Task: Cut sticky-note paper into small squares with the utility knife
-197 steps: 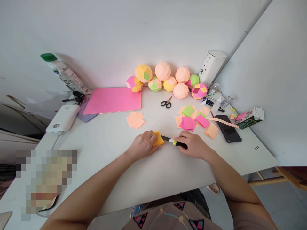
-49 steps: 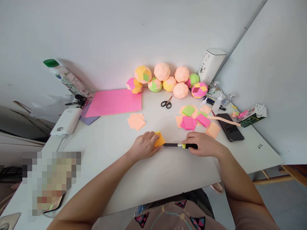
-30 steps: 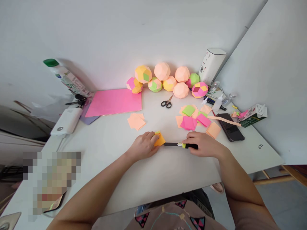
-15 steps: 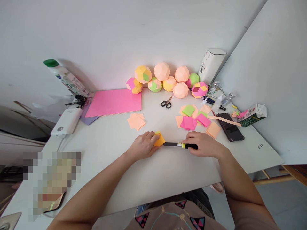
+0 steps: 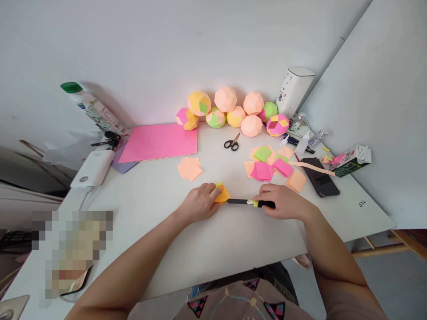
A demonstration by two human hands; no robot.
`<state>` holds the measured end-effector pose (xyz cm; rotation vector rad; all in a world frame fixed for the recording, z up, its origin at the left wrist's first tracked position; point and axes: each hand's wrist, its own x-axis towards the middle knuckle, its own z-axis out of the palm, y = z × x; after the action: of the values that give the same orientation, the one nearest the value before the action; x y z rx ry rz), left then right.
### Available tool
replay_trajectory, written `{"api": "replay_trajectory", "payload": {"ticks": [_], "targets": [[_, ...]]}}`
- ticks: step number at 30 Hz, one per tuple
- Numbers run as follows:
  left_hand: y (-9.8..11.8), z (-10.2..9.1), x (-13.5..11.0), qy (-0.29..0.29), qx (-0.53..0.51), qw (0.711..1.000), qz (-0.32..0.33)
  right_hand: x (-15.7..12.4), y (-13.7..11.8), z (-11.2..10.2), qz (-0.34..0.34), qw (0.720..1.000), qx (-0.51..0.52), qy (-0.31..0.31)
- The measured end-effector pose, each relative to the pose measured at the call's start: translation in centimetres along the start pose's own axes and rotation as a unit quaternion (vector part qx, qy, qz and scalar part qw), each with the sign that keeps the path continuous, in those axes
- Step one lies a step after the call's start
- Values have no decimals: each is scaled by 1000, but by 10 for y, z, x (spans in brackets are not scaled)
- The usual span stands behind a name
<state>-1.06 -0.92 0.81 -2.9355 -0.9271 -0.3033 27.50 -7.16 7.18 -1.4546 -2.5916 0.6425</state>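
Observation:
My left hand [image 5: 201, 202] holds a folded orange-yellow paper [image 5: 224, 194] down on the white table, fingers closed over its left part. In my right hand [image 5: 278, 201] is a utility knife [image 5: 266, 204] with a black and yellow handle. Its long dark blade points left, and the tip meets the paper's lower right edge; whether it lies inside a fold I cannot tell. Just beyond my left hand lies a small stack of peach paper pieces [image 5: 190, 169]. Pink paper pieces [image 5: 263, 171] and a green paper piece [image 5: 262, 154] lie beyond my right hand.
Scissors [image 5: 232, 142] lie mid-table. Several faceted paper balls [image 5: 225, 99] line the wall. A pink sheet [image 5: 160, 142] and a white power bank [image 5: 93, 169] are at left. On the right are a phone [image 5: 320, 177], a glue bottle [image 5: 302, 143] and a drink carton [image 5: 352, 160].
Almost nothing differs. Both hands, the knife and the folded paper stay in nearly the same place.

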Motion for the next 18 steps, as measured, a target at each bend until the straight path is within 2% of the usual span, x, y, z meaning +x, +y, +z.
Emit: {"api": "replay_trajectory", "payload": {"ticks": [6, 18], "targets": [[1, 2, 0, -3, 11, 1000, -8, -2, -2, -1, -20, 999, 32, -37], [1, 2, 0, -11, 15, 1000, -11, 4, -4, 13, -41, 999, 28, -5]]}}
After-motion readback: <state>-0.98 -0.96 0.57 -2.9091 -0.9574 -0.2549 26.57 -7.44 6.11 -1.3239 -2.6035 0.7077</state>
